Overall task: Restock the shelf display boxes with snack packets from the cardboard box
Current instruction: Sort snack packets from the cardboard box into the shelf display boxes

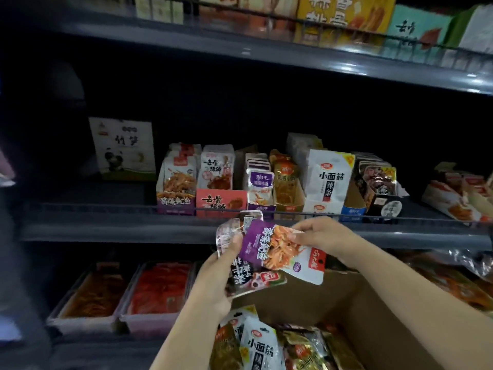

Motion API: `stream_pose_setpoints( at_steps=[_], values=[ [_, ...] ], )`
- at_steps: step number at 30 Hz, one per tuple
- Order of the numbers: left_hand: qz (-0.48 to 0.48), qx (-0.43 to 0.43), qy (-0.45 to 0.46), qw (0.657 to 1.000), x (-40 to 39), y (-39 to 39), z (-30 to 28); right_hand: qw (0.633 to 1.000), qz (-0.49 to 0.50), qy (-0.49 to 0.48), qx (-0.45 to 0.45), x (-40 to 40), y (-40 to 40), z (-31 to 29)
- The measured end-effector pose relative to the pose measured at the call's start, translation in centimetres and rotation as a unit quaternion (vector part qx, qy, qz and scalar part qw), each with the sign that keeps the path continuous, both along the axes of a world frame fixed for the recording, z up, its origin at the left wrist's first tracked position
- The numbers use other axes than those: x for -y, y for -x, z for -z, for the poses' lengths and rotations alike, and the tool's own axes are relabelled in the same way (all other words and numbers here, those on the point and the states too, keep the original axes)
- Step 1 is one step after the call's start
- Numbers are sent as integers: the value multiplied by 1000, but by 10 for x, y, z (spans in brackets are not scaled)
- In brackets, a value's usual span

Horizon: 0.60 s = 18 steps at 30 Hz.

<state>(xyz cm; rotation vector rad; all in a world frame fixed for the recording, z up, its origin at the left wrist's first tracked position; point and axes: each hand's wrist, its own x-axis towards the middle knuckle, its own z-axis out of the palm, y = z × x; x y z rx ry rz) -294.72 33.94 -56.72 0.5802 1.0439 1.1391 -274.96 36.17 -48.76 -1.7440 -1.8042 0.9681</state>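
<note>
**Packets sorted in hand before the shelf**

Packets are fanning out between two hands in the head view, just in front of the middle shelf rail. The left hand is curling its grip round a small stack of packets, thumb pressing on top. The right hand is pinching the purple squid packet by its upper edge, fingers closed on the film, and the packet is lying tilted across the stack.

The risk, as I judge it, is in that loose fan: the films are slick, and if the right hand is pulling one free the ones below could be sliding out of the left and dropping back into the cardboard box or to the floor. A second slip would be matching wrongly, since several boxes on the shelf look alike in this dim light.

The purple display box at the left of the row is carrying the same squid design and is standing partly filled. The pink display box beside it is holding upright packets too. The cardboard box below the hands is holding a jumble of mixed packets, a white gluten-strip packet lying on top.
</note>
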Motion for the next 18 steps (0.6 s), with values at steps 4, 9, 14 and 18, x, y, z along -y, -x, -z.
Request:
stream_pose_setpoints(
  at_steps=[4, 9, 14, 18],
  values=[
    [-45, 7, -25, 999, -5, 13, -5, 999, -25, 27, 7, -26, 28, -16],
    [-187, 79, -66, 977, -14, 33, -13, 983, 24, 61, -174, -56, 60, -24],
    [-262, 94, -88, 956, -22, 54, -16, 979, -22, 97, -179, -75, 90, -24],
    [-281, 97, -100, 949, -28, 66, -17, 978, -25, 25, -205, -95, 113, -25]
  ],
)
